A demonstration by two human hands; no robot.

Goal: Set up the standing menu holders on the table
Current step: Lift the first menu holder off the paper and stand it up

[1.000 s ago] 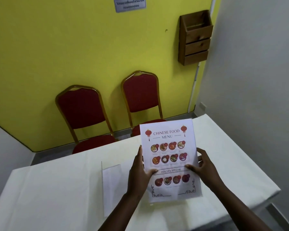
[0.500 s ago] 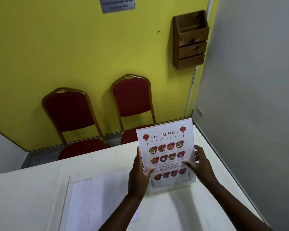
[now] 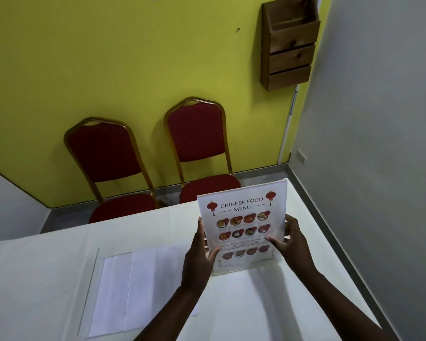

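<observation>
A clear standing menu holder with a "Chinese Food Menu" sheet stands upright on the white-clothed table, near its right end. My left hand grips the holder's left edge, thumb on the front. The right edge is held by my right hand, fingers curled behind it. The holder's base rests on the cloth. A second clear holder lies flat on the table to the left, with white sheets in it.
Two red chairs with gold frames stand behind the table against a yellow wall. A wooden wall rack hangs at the upper right. A grey wall runs close along the table's right edge.
The menu holder went from tilted and raised toward me to standing upright on the cloth farther toward the right end. Both hands stayed on its edges.
</observation>
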